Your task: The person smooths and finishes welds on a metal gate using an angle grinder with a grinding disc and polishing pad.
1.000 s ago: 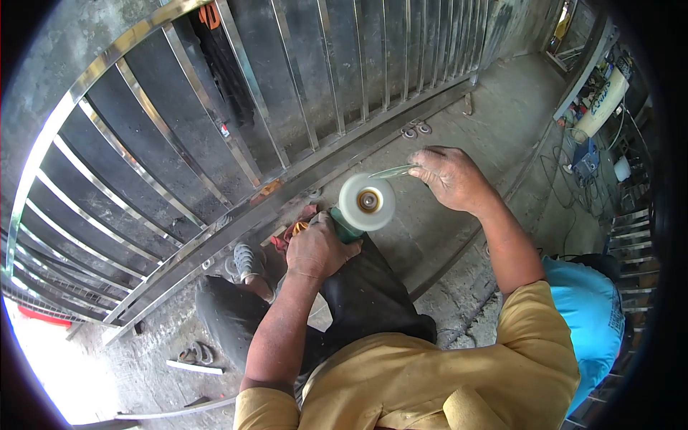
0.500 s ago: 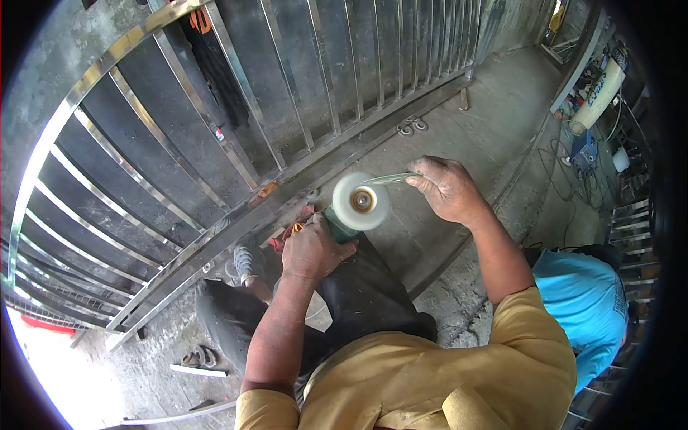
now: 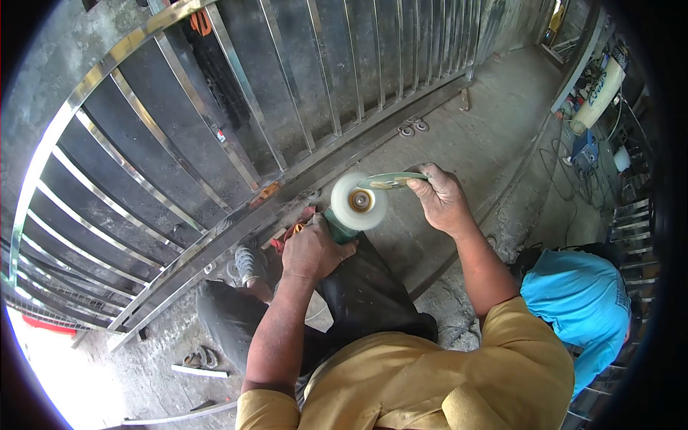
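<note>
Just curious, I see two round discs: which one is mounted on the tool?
The thick white wheel, on the green grinder in the left hand. The thin greenish disc is loose, pinched in the right hand.

The angle grinder (image 3: 335,226) had a green body, most of it hidden inside the left hand (image 3: 312,251) that gripped it, with its head pointing up and away from the person. On that head sat a thick, round white wheel (image 3: 359,201), its flat face turned towards the camera and a brownish metal hub at its middle. A thin, greenish disc (image 3: 390,180) was pinched at one edge by the right hand (image 3: 441,197), lying nearly flat and touching the wheel's upper rim.
</note>
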Demonstrator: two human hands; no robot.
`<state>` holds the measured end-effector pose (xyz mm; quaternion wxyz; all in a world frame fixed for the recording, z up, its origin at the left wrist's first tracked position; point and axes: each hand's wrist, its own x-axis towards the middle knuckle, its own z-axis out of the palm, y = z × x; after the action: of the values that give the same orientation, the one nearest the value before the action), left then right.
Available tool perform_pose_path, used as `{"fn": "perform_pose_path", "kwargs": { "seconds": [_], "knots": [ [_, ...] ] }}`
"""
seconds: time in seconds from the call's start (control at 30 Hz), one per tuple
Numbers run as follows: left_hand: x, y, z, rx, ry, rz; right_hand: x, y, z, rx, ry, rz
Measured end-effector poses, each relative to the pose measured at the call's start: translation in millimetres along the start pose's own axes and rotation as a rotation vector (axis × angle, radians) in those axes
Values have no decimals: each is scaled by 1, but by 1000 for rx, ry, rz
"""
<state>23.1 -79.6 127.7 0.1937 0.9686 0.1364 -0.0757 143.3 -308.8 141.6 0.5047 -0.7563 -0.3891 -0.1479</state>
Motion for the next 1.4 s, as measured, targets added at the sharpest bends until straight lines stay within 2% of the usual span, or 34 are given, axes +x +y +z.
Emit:
{"fn": "perform_pose_path", "kwargs": {
  "seconds": [0.27,0.37,0.47,0.6,0.87,1.17,1.27,1.4],
  "knots": [
    [2,-1,1,31,-12,-3,-6,16,11,370,23,182],
    [-1,1,-1,14,18,11,-3,13,16,394,40,143],
    [0,1,-3,-6,-8,1,-4,22,23,551,65,189],
    [3,-4,6,-4,36,6,-6,33,24,579,57,231],
    [0,1,-2,36,2,16,-4,42,32,709,53,233],
    [1,-1,-1,18,-15,17,1,33,38,704,10,216],
    [3,-5,3,-4,12,19,-4,35,36,642,122,195],
    [1,-2,-1,4,8,12,1,30,16,445,110,120]
  ]
}}
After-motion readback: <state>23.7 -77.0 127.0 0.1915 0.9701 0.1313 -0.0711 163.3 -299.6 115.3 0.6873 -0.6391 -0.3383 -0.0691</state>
